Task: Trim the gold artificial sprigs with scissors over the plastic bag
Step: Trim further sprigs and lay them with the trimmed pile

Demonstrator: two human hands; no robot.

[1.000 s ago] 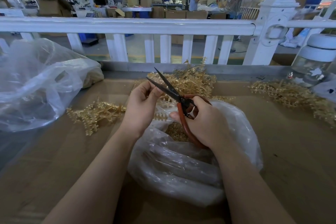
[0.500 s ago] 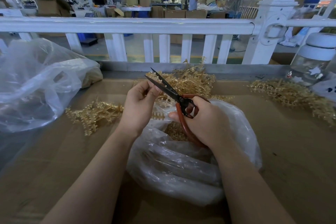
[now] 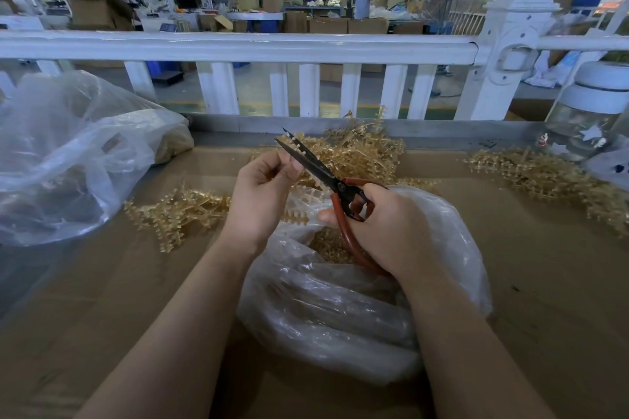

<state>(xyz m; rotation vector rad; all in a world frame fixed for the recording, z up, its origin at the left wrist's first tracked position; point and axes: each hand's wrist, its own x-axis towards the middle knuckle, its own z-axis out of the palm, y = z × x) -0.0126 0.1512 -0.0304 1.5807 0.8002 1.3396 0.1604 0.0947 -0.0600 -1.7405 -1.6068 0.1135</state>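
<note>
We are looking down at both forearms reaching in from the near edge over a cardboard-covered table [image 3: 544, 282]. The left hand [image 3: 262, 194] is raised above the far lip of the plastic bag [image 3: 326, 309], wrist bent a little back, fingers curled toward the palm. Thumb and forefinger are pinching a gold sprig [image 3: 296, 146] at the blades; only its small nubs are showing along the blade edge, so we cannot tell how long the piece is.

The right hand [image 3: 388, 228] is sitting lower and nearer, directly over the bag's open mouth, knuckles up. Its fingers are wrapped through and around the red handles of the scissors [image 3: 326, 177], thumb reaching across the near handle. The dark blades are pointing up and away to the left, nearly closed on the sprig, tips just past the left fingertips.

The bag is lying crumpled between the forearms, with gold trimmings [image 3: 326, 241] showing inside its mouth. Loose sprigs are lying in three heaps on the cardboard: a pile behind the hands [image 3: 364, 153], a spread to the left [image 3: 177, 214], and another on the right [image 3: 544, 180]. A second, larger clear bag [image 3: 68, 160] is slumping at the far left. A white railing [image 3: 238, 48] is running along the table's far side, and a glass jar with a white lid [image 3: 589, 112] is standing at the right edge.
</note>
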